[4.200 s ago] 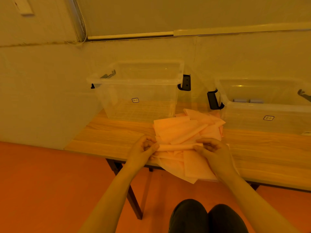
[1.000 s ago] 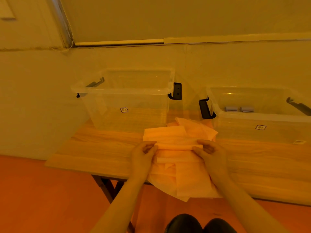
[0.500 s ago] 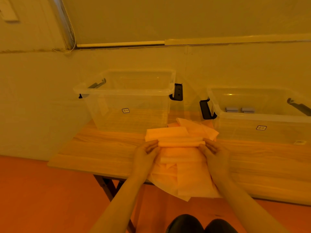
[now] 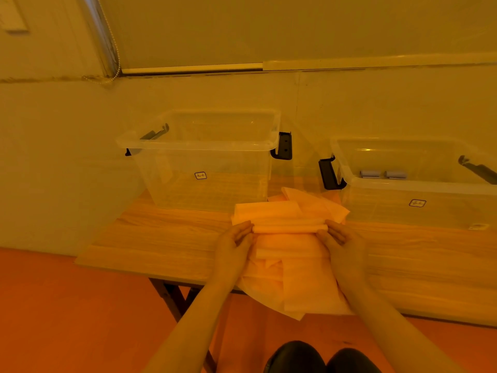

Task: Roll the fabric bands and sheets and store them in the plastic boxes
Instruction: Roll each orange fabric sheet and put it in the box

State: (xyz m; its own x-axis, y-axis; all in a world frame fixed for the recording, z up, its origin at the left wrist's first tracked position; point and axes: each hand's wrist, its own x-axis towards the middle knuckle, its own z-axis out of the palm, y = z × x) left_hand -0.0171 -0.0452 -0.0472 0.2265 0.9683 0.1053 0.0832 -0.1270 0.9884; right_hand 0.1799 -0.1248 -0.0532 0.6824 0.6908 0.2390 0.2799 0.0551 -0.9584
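Pale walls and an orange floor are seen behind a wooden counter (image 4: 166,238). At 6 o'clock on it, a rolled fabric sheet (image 4: 290,228) is pinched at its ends by the left hand (image 4: 234,244) and the right hand (image 4: 341,242), fingers curled round it. Beneath lies a pile of unrolled sheets (image 4: 301,278), so most rolling is judged undone. At 11 o'clock the left plastic box (image 4: 204,146) appears unfilled; at 2 o'clock the right plastic box (image 4: 414,181) holds two grey rolls (image 4: 383,174). Compared with four seconds earlier, the roll has been taken farther up the sheet.
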